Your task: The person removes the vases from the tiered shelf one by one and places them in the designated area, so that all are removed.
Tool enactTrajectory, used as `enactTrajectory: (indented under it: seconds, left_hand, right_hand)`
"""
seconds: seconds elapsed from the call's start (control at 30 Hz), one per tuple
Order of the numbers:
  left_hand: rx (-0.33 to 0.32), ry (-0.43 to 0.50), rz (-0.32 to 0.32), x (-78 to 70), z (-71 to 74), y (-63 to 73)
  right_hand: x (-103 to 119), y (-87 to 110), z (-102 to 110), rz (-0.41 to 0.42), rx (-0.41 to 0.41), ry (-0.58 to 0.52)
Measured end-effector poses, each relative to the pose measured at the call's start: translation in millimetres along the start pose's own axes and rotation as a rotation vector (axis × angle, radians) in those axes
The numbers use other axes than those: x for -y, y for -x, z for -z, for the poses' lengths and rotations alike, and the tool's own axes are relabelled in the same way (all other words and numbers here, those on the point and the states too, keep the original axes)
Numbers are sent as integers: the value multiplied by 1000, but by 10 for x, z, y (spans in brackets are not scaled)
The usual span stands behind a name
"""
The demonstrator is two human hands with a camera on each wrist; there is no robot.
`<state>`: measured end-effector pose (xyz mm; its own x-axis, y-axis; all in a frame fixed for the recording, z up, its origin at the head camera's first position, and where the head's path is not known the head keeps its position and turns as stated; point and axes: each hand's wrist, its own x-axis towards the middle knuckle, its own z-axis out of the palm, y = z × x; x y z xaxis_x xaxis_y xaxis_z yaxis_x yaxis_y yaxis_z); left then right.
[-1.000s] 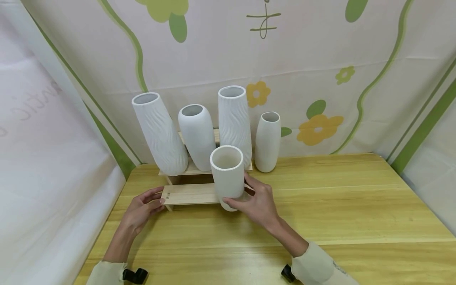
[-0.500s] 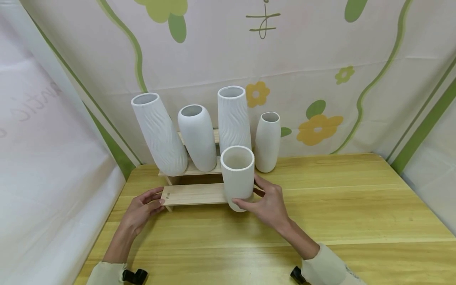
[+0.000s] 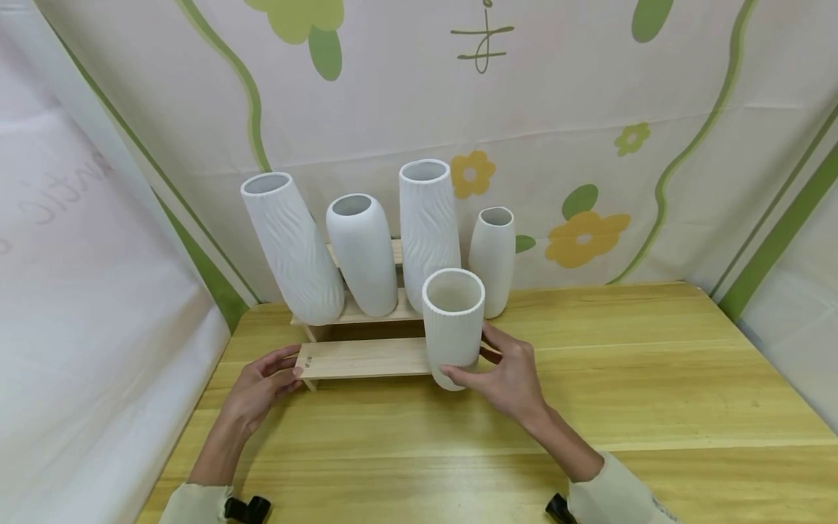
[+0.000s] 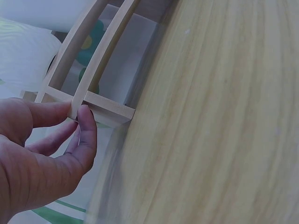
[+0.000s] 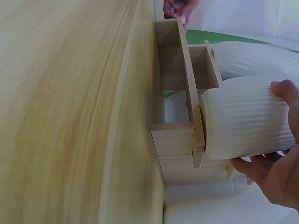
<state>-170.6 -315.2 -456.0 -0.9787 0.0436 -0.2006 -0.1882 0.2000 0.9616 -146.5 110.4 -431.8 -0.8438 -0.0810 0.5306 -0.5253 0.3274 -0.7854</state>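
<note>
My right hand (image 3: pixel 507 382) grips the lower part of a white ribbed vase (image 3: pixel 454 338), thumb in front and fingers round its right side. The vase stands upright at the right end of the lowest step of a stepped wooden stand (image 3: pixel 366 358); in the right wrist view its base meets the board's edge. At the other end, my left hand (image 3: pixel 257 386) pinches the left end of that step between thumb and fingers, as the left wrist view also shows. Behind, on the middle step, are a tall wavy vase (image 3: pixel 294 255), a smooth vase (image 3: pixel 363 255) and another wavy vase (image 3: pixel 428 225).
A slimmer white vase (image 3: pixel 495 251) stands on the wooden table (image 3: pixel 655 364) right of the stand, partly behind the ribbed one. A flower-printed cloth (image 3: pixel 556 87) hangs at the back, and white cloth (image 3: pixel 98 291) closes the left side.
My right hand has moved the ribbed vase rightward along the lowest step to its right end. My left hand has stayed on the step's left end.
</note>
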Motion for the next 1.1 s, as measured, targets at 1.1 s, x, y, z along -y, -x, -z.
enactTrajectory:
  seconds: [1.1]
  left_hand:
    - [3,2,-8,8,-1,8]
  right_hand:
    - [-231,-14,461,-130,-184,36]
